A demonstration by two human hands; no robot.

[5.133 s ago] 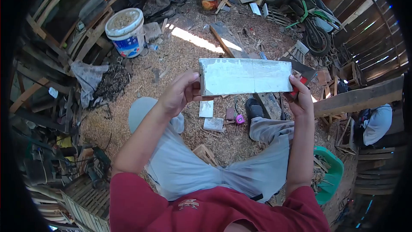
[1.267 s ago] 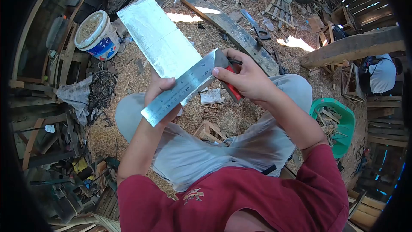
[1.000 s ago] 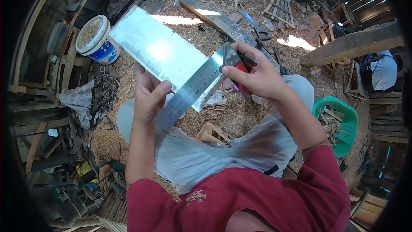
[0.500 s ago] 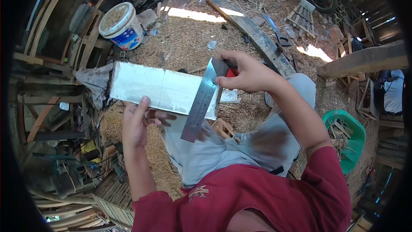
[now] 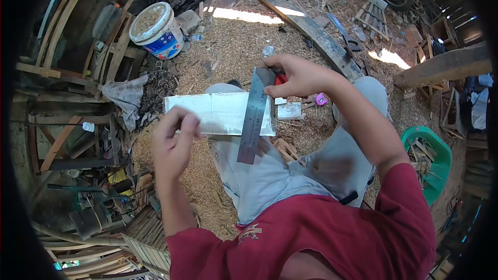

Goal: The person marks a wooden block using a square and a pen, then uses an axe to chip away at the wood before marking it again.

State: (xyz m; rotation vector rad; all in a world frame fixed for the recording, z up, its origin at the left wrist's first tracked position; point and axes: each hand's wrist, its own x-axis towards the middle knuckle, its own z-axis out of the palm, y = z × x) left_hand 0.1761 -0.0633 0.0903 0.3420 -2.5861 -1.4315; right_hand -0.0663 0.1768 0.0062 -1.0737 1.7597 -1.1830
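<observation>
A pale rectangular board [image 5: 223,115] lies across the lap, with a thin line across its face. Over its right end lies the metal blade of a try square [image 5: 251,119], its dark handle at the far edge. My right hand [image 5: 290,78] grips that handle, thumb and fingers closed round it, with something red beside the palm. My left hand [image 5: 176,135] is off the board, just over its left end, fingers curled and partly blurred; whether they hold anything is hidden.
A white bucket [image 5: 151,23] stands at the upper left. A long plank [image 5: 316,36] and a handsaw [image 5: 345,33] lie ahead on wood shavings. A pink tape measure [image 5: 320,99] is beyond my right knee. A green tub [image 5: 441,168] with scraps sits right.
My left hand has let go of the board's near edge and its fingers have curled. The board and square have shifted slightly right in view, and the pink tape measure has come into sight.
</observation>
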